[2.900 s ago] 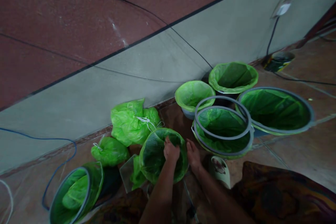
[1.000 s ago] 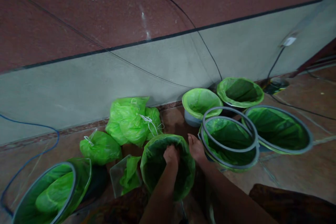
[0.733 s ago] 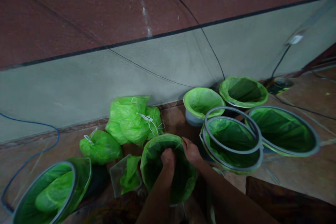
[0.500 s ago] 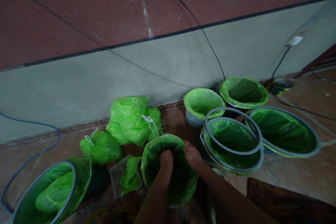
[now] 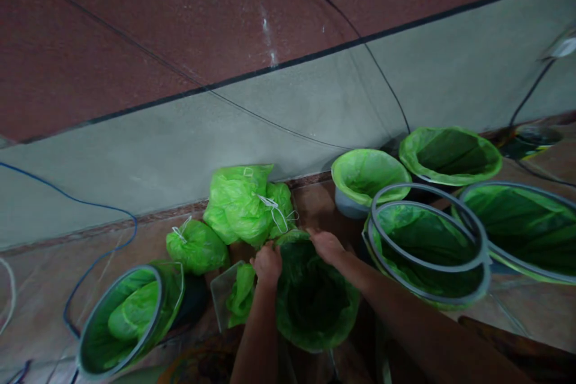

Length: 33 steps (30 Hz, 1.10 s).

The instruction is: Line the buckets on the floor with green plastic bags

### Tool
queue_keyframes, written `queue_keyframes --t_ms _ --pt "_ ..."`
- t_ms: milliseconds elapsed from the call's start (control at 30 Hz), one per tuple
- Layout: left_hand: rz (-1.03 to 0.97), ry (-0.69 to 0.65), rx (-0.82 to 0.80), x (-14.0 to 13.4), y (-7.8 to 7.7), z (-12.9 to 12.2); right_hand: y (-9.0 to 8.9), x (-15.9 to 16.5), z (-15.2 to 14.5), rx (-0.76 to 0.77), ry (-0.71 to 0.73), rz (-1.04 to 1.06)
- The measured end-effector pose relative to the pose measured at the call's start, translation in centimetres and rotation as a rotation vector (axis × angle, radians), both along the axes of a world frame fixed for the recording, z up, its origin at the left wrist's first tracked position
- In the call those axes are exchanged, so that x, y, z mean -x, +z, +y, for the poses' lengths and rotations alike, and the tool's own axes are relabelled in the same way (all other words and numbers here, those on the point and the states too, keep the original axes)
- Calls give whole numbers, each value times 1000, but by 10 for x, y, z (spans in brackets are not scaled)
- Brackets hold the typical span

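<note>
Below me stands a bin lined with a green bin liner [image 5: 315, 333], the liner folded outward over the rim. My left hand [image 5: 267, 263] is closed on the liner at the far left of the rim. Across from it, my right hand [image 5: 327, 246] is closed on the liner's far edge, its fingertips partly hidden. Just left of the left hand lies a clear shallow container [image 5: 221, 300] with a crumpled green bag [image 5: 242, 297] in it. Tied green bags [image 5: 240, 207] with white strings sit against the wall beyond my hands.
To the right stand several more green-lined bins, one a pale bin [image 5: 351, 204], another with a loose grey ring [image 5: 382, 192] across its top. At left, a grey-rimmed bin [image 5: 85, 336] tilts with a green bag inside. A blue cable [image 5: 101, 209] crosses the floor.
My left hand has come out of the bin's inside and moved left to its rim. My right hand has shifted slightly along the far edge. The whole view has swung left.
</note>
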<state>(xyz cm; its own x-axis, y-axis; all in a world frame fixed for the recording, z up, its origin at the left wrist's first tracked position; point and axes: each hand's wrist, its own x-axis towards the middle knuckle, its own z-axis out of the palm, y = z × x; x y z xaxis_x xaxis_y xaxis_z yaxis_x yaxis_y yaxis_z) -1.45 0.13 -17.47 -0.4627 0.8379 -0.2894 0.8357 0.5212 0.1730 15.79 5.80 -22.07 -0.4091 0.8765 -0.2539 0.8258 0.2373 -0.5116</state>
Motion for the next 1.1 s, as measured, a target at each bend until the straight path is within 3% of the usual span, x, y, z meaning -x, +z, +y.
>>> queue_keyframes --t_ms 100,200,300,400,467,533,600,700,800,900,1100 --pt "-41 -36 9 10 -14 -3 -6 -9 -4 32 -41 -70" --pt "-60 -57 -72 10 -26 -6 -8 -22 -18 41 -210 -86" --pt "-130 -75 -184 9 -31 -4 -8 -34 -36 68 -353 -145" --pt "-202 -28 -278 10 -32 2 0 -36 -40 -43 -428 -171" --pt "-231 0 -308 11 -31 5 11 -30 -30 -156 -404 -101" --pt "-250 1 -306 11 -31 8 22 -19 -13 -211 -292 0" --pt "-263 -5 -297 10 -32 8 27 -7 5 -202 -143 79" --pt "-270 28 -329 9 -38 7 19 4 23 -132 10 142" --pt "-282 12 -370 10 -45 3 0 1 26 -86 -4 181" --pt "-268 -113 -380 14 -47 -4 -14 -11 21 -92 -4 215" --pt "-149 -257 -257 14 -31 -6 -5 -19 17 -96 24 223"
